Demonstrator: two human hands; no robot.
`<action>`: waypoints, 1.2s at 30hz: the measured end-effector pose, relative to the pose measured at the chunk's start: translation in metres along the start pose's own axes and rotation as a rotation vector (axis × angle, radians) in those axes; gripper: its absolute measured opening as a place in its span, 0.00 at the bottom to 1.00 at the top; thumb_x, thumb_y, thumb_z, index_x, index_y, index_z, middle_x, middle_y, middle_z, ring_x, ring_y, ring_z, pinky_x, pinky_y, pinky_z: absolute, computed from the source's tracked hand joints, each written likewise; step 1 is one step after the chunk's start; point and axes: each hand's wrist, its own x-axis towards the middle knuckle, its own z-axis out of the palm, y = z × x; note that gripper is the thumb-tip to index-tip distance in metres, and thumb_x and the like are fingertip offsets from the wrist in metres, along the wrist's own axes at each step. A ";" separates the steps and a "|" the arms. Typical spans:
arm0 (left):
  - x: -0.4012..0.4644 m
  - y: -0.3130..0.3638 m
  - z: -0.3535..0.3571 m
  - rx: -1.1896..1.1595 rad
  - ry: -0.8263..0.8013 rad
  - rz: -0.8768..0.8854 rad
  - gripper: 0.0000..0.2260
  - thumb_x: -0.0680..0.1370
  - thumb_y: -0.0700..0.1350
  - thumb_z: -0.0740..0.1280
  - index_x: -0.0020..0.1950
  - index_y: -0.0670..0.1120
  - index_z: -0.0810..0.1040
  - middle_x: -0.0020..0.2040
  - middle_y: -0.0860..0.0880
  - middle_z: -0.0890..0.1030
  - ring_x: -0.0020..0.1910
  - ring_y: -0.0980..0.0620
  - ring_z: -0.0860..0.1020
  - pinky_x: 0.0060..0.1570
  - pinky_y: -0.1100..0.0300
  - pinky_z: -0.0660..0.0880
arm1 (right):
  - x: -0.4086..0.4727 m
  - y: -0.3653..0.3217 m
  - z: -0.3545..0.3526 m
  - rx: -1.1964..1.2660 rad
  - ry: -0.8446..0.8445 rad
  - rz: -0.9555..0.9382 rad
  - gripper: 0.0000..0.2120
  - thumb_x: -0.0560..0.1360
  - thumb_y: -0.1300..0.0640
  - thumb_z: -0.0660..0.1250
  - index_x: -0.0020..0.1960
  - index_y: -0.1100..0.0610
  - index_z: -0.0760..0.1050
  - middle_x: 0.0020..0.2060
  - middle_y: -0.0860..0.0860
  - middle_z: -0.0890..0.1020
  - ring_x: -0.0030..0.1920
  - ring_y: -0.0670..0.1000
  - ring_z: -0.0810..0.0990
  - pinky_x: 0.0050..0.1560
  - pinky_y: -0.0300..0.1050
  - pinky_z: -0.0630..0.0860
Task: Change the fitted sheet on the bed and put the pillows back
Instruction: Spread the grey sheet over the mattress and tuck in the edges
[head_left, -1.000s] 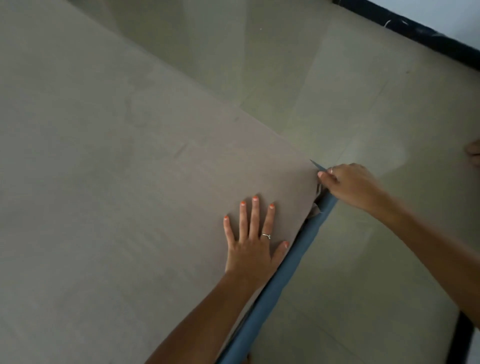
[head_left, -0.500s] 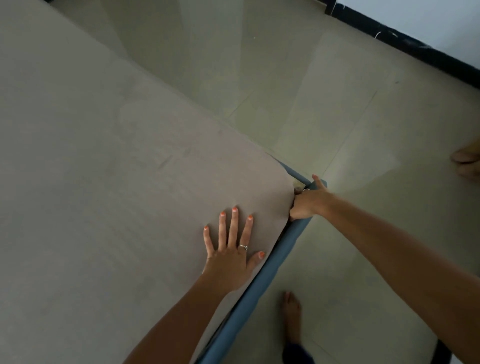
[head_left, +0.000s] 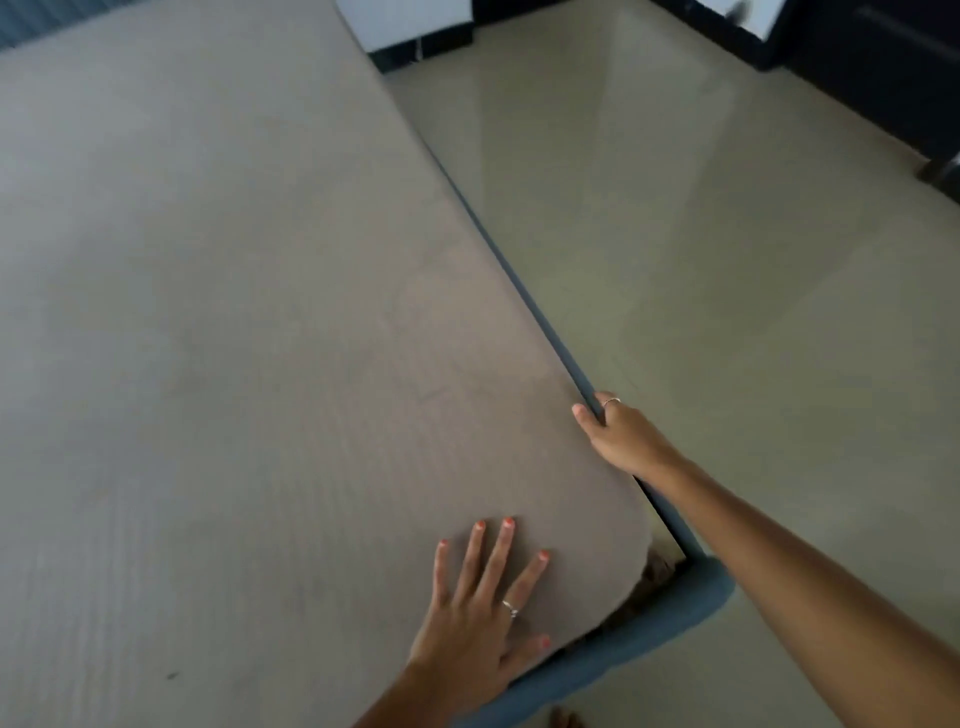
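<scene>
A taupe fitted sheet (head_left: 260, 338) lies smooth over the mattress and fills the left of the head view. The blue bed frame (head_left: 644, 644) shows along the right side and round the near corner. My left hand (head_left: 483, 618) lies flat on the sheet near that corner, fingers straight and spread. My right hand (head_left: 618, 436) is at the mattress's right edge. Its fingers curl down over the sheet's edge, between mattress and frame rail. At the corner a dark gap shows under the sheet. No pillows are in view.
Pale tiled floor (head_left: 727, 260) stretches to the right of the bed. A white and black piece of furniture (head_left: 415, 26) stands past the bed's far end, and dark furniture (head_left: 857, 62) sits at the top right. Toes (head_left: 563, 719) show at the bottom edge.
My right hand has moved from the bed's corner along the side edge, away from me. My left hand stays flat on the sheet. My view has swung to look along the bed's side.
</scene>
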 end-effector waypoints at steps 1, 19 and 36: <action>0.009 0.009 -0.003 -0.020 0.000 -0.068 0.35 0.74 0.70 0.55 0.77 0.54 0.58 0.77 0.43 0.59 0.74 0.39 0.61 0.65 0.36 0.56 | 0.006 -0.013 0.008 0.043 0.007 -0.024 0.30 0.80 0.42 0.55 0.76 0.59 0.58 0.70 0.59 0.69 0.69 0.60 0.69 0.68 0.53 0.66; 0.006 -0.013 -0.008 -0.182 0.184 -0.257 0.24 0.81 0.59 0.49 0.77 0.58 0.58 0.77 0.54 0.61 0.72 0.51 0.65 0.67 0.44 0.65 | -0.013 -0.021 0.060 -0.434 0.461 -0.331 0.27 0.79 0.45 0.56 0.71 0.61 0.66 0.65 0.67 0.72 0.62 0.68 0.74 0.59 0.68 0.68; -0.262 -0.079 0.019 -0.261 0.038 -0.624 0.30 0.73 0.62 0.57 0.74 0.56 0.63 0.78 0.51 0.57 0.78 0.50 0.49 0.60 0.51 0.66 | -0.186 -0.090 0.190 -0.890 -0.307 -0.910 0.28 0.80 0.37 0.39 0.71 0.47 0.66 0.78 0.44 0.47 0.74 0.43 0.58 0.71 0.44 0.52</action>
